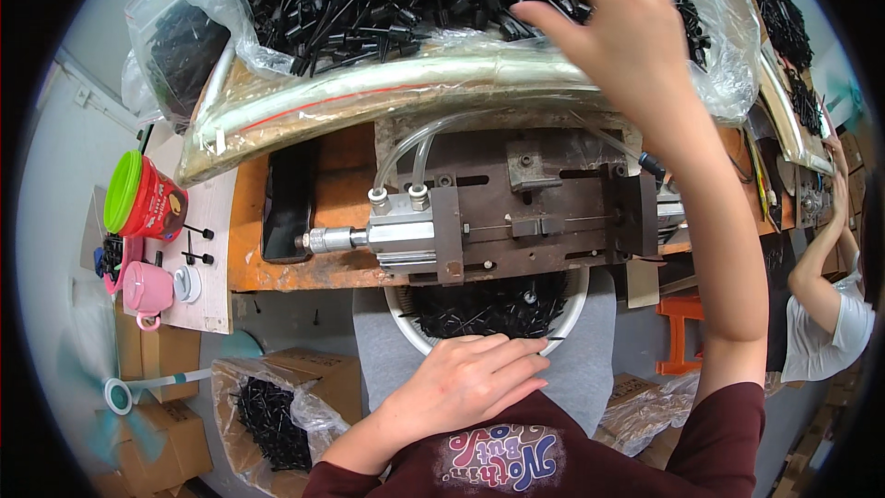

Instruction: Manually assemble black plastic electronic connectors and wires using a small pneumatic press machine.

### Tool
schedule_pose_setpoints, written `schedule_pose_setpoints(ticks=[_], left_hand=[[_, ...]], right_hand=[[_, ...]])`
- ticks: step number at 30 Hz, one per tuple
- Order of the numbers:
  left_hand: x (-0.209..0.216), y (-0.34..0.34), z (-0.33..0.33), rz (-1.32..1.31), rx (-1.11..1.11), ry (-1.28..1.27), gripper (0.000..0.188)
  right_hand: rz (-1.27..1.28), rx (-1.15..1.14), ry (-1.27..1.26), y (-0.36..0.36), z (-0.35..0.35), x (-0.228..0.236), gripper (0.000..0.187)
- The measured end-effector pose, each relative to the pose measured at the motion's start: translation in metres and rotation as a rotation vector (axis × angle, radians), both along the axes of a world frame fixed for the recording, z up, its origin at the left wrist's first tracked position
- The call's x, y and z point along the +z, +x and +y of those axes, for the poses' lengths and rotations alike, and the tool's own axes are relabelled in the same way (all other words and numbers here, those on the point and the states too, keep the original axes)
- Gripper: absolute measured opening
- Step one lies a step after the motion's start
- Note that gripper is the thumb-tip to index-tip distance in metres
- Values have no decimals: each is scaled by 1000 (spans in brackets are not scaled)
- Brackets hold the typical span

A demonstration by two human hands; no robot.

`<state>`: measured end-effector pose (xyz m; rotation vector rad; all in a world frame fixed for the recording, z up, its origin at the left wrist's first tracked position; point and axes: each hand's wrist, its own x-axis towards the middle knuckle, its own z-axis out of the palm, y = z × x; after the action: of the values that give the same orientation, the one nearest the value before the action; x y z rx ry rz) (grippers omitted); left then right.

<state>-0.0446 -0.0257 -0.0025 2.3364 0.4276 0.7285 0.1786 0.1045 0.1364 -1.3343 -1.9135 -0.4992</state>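
Note:
My right hand is raised over the big heap of black plastic stemmed parts, thumb and fingers apart, slightly blurred; I see nothing in it. Close to my body, my left hand lies across the near rim of a round white basket, its fingers pressed together. A thin black stem pokes out at its fingertips; the rest is hidden. More black parts fill the basket. Between my hands is a metal clamping fixture with an air cylinder and clear hoses.
A dark phone-like slab lies on the orange bench. Leftward are a red tub with a green rim, a pink cup and a fan. A carton of black parts sits below. Another person works at far right.

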Motion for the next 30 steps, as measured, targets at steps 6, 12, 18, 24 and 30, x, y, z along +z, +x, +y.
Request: schedule_pose_setpoints(ticks=[6, 12, 18, 24, 30], left_hand=[[1, 5, -3, -25, -32, 18, 18], [-5, 2, -2, -29, -19, 14, 18], [-5, 1, -4, -58, -2, 30, 17], [5, 2, -2, -84, 24, 57, 15], [22, 11, 10, -227, 140, 107, 18]], right_hand=[[-322, -143, 17, 0, 64, -32, 19], [-330, -114, -76, 7, 61, -37, 20], [-111, 96, -70, 25, 40, -15, 15], [342, 234, -181, 48, 16, -16, 20], [678, 261, -201, 58, 3, -25, 19]])
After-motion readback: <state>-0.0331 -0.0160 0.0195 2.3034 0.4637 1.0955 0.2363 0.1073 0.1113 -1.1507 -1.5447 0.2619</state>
